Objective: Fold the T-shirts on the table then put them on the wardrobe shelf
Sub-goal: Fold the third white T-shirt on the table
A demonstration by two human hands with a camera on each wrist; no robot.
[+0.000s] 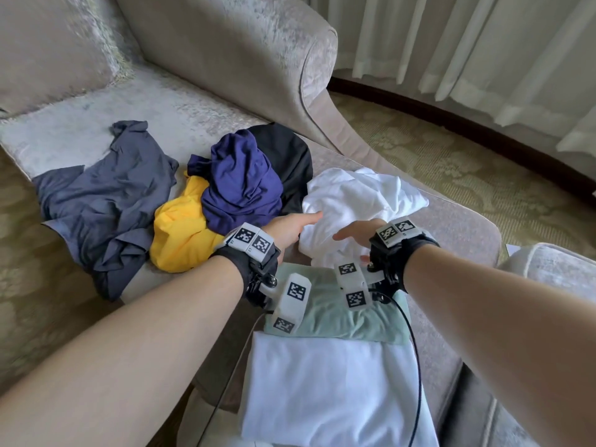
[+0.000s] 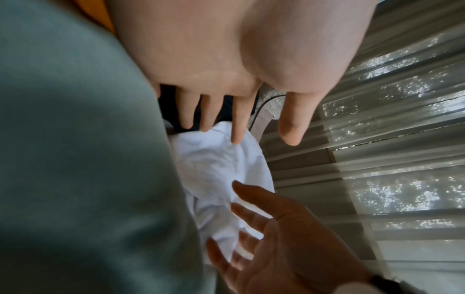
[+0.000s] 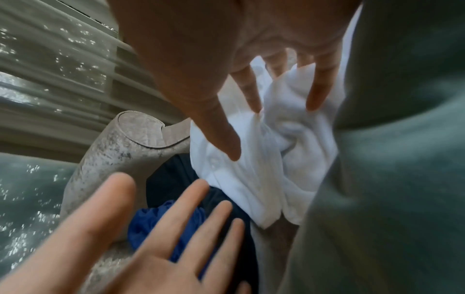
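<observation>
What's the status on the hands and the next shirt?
Left hand and right hand open, fingers spread, reaching. Crumpled white T-shirt unfolded on the beige upholstered seat, not gripped. Folded green shirt and folded white shirt lie beneath the wrists.

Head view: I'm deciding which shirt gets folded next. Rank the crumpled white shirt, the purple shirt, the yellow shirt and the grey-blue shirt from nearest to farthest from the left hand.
1. Crumpled white shirt: at the left hand's fingertips.
2. Purple shirt and yellow shirt: just left of the hand, too close to call.
3. Grey-blue shirt: far left.
</observation>
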